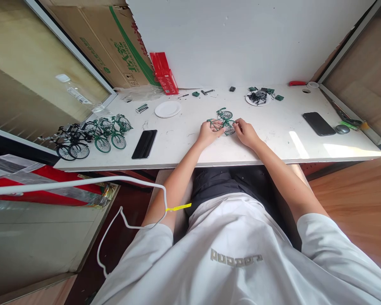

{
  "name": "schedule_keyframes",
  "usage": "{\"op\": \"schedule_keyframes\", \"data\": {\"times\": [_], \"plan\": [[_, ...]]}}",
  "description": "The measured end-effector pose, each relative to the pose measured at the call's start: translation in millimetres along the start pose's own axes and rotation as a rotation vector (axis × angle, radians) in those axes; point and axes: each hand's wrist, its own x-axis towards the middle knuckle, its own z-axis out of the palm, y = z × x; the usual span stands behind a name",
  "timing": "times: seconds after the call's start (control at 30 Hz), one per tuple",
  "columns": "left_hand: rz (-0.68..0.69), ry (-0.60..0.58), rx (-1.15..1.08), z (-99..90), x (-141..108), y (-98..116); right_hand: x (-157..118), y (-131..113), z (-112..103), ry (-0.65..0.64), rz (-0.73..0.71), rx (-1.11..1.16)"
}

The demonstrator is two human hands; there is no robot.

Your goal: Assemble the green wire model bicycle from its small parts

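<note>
You read "北大荒" on the brown cardboard carton [106, 46] at the back-left corner of the white worktop [282, 123]; your white shirt [241, 224] bears unclear lettering [236, 258]

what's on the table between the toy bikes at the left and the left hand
In the head view, a black phone lies between the toy bikes and the left hand; a white plate sits farther back.

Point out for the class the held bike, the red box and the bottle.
Held bike [225, 121], head view: green frame.
Red box [167, 81], head view: printed side.
Bottle [79, 95], head view: label.
</note>
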Motion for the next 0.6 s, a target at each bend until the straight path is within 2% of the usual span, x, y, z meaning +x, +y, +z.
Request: {"op": "schedule_keyframes", "data": {"times": [0.6], "plan": [[0.031,0.022,-0.028,-1.1,3.1,-3.8,-3.2,-9.7,-2.9,0.018,0.003,0.093]]}}
